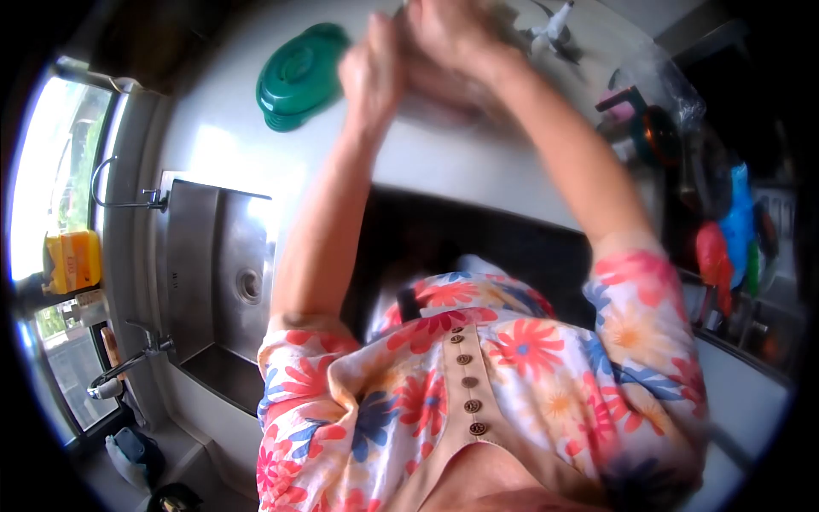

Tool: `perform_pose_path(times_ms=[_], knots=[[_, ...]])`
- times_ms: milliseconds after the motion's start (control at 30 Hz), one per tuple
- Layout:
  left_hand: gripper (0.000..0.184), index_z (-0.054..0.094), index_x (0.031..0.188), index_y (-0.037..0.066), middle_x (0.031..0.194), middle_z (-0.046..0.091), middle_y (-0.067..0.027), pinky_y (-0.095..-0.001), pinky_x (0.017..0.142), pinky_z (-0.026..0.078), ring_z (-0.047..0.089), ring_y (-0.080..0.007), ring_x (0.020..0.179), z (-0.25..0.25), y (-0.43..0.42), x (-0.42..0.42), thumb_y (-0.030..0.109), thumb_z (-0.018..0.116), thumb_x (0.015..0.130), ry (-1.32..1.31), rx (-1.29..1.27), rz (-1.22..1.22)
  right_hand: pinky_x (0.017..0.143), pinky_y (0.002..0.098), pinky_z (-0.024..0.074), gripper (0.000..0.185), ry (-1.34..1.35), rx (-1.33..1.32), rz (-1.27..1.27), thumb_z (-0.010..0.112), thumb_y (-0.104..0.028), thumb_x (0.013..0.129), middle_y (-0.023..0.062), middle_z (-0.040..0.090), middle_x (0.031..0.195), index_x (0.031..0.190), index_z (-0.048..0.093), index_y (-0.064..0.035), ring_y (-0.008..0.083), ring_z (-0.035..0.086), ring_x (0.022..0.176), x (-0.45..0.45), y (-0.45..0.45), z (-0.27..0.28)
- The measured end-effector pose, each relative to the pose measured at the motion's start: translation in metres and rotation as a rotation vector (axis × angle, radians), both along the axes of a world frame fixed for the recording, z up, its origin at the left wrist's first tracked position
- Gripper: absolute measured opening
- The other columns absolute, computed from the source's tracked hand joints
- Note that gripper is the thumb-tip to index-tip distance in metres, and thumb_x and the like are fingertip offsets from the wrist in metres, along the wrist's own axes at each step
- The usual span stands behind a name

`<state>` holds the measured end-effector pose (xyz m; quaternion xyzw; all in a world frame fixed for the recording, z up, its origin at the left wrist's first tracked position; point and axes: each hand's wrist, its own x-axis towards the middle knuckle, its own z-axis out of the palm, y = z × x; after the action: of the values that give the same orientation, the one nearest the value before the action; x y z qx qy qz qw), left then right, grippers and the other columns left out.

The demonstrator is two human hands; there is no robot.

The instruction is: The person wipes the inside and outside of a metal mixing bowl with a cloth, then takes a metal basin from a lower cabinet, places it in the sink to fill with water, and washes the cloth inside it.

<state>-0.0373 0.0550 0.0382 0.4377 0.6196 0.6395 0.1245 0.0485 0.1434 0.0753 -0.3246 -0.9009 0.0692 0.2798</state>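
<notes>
two hands: left hand (374, 75), right hand (450, 36), both curled, grip too blurred to tell; just beside, one blurred pinkish-brown thing (437, 90); one green lidded dish (300, 77), toward worktop's (230, 115) left edge.

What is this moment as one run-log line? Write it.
left hand: near green oval container | right hand: close to left hand | blurred item: by both hands, grip unclear | metal sink: left side

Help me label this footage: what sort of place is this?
Probably a kitchen: it has a steel sink, a tap beside it, and a counter with a green container or lid.
</notes>
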Motion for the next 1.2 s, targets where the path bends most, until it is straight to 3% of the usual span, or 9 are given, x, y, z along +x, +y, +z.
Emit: perform_pose_path(times_ms=[100, 167, 200, 300, 500, 700, 867, 1100, 1200], knots=[[0.056, 0.049, 0.066, 0.0, 0.063, 0.041, -0.0088, -0.0319, 0.056, 0.032, 0.037, -0.0211, 0.062, -0.004, 0.0, 0.005, 0.051, 0.035, 0.087, 0.003, -0.106, 0.065, 0.068, 0.044, 0.0466, 0.045, -0.012, -0.342, -0.124, 0.028, -0.029, 0.086, 0.023, 0.058, 0.064, 0.069, 0.058, -0.0002, 0.036, 0.06, 0.066, -0.012, 0.027, 0.018], [0.06, 0.061, 0.078, -0.004, 0.075, 0.056, -0.0295, -0.0443, 0.07, 0.042, 0.055, -0.0437, 0.076, 0.002, 0.005, 0.004, 0.043, 0.027, 0.09, 0.122, -0.219, 0.128, 0.079, 0.0436, 0.0434, 0.044, -0.029, -0.435, -0.026, 0.026, -0.028, 0.087, 0.0252, 0.059, 0.084, 0.087, 0.058, 0.0023, 0.0345, 0.058, 0.085, -0.006, 0.025, 0.023], [0.061, 0.061, 0.077, -0.005, 0.076, 0.056, -0.0298, -0.0441, 0.071, 0.042, 0.055, -0.0436, 0.076, -0.001, 0.007, 0.002, 0.044, 0.026, 0.09, 0.106, -0.225, 0.161, 0.086, 0.044, 0.0375, 0.043, -0.046, -0.34, -0.06, 0.026, -0.028, 0.087, 0.0269, 0.053, 0.099, 0.099, 0.052, 0.0039, 0.0342, 0.051, 0.098, -0.001, 0.008, 0.025], [0.057, 0.057, 0.077, -0.004, 0.068, 0.052, -0.0034, -0.0229, 0.058, 0.038, 0.043, -0.0095, 0.064, -0.014, 0.012, -0.008, 0.049, 0.039, 0.088, -0.101, -0.093, 0.027, 0.102, 0.0464, 0.016, 0.052, 0.038, 0.212, -0.11, 0.029, -0.025, 0.085, 0.0263, 0.029, 0.13, 0.124, 0.03, 0.0102, 0.0364, 0.025, 0.123, -0.003, -0.034, -0.024], [0.05, 0.059, 0.08, -0.004, 0.072, 0.054, -0.004, -0.0215, 0.06, 0.038, 0.045, -0.0084, 0.066, -0.013, 0.003, -0.007, 0.042, 0.042, 0.088, -0.102, -0.088, 0.036, 0.099, 0.0473, 0.0218, 0.051, -0.015, 0.253, -0.008, 0.032, -0.026, 0.084, 0.0272, 0.034, 0.127, 0.119, 0.035, 0.0112, 0.0375, 0.032, 0.119, 0.008, -0.026, -0.016], [0.043, 0.057, 0.099, -0.003, 0.093, 0.057, -0.0056, -0.0236, 0.078, 0.039, 0.05, -0.0108, 0.083, -0.035, -0.038, -0.01, 0.036, 0.044, 0.088, -0.409, 0.089, 0.008, 0.076, 0.0356, 0.0443, 0.041, -0.427, -0.396, 0.32, 0.037, -0.028, 0.086, 0.0206, 0.058, 0.095, 0.107, 0.049, 0.005, 0.027, 0.058, 0.084, -0.013, 0.077, -0.003], [0.047, 0.053, 0.108, -0.003, 0.102, 0.055, -0.0066, -0.0259, 0.086, 0.034, 0.048, -0.0143, 0.092, -0.042, -0.063, -0.016, 0.038, 0.039, 0.09, -0.371, 0.089, 0.02, 0.073, 0.0315, 0.0439, 0.033, -0.04, -1.19, 0.375, 0.045, -0.028, 0.084, 0.0096, 0.059, 0.093, 0.101, 0.057, -0.002, 0.0184, 0.055, 0.081, 0.023, 0.121, -0.079], [0.051, 0.05, 0.112, -0.005, 0.108, 0.053, -0.0146, -0.029, 0.091, 0.032, 0.046, -0.0199, 0.104, -0.032, -0.089, -0.045, 0.038, 0.033, 0.091, -0.176, -0.182, 0.028, 0.065, 0.0286, 0.0456, 0.03, 0.39, -1.486, 0.175, 0.05, -0.028, 0.083, 0.0078, 0.06, 0.087, 0.096, 0.06, -0.0027, 0.0145, 0.056, 0.074, 0.035, 0.095, -0.138], [0.042, 0.051, 0.113, 0.004, 0.104, 0.056, -0.0216, -0.0369, 0.082, 0.045, 0.056, -0.0303, 0.093, 0.017, -0.08, -0.055, 0.036, 0.035, 0.091, 0.276, -0.436, 0.026, 0.064, 0.0289, 0.0463, 0.031, 0.514, -1.652, 0.225, 0.051, -0.029, 0.083, 0.0086, 0.061, 0.086, 0.096, 0.06, -0.0018, 0.0149, 0.056, 0.074, 0.034, 0.112, -0.152]])
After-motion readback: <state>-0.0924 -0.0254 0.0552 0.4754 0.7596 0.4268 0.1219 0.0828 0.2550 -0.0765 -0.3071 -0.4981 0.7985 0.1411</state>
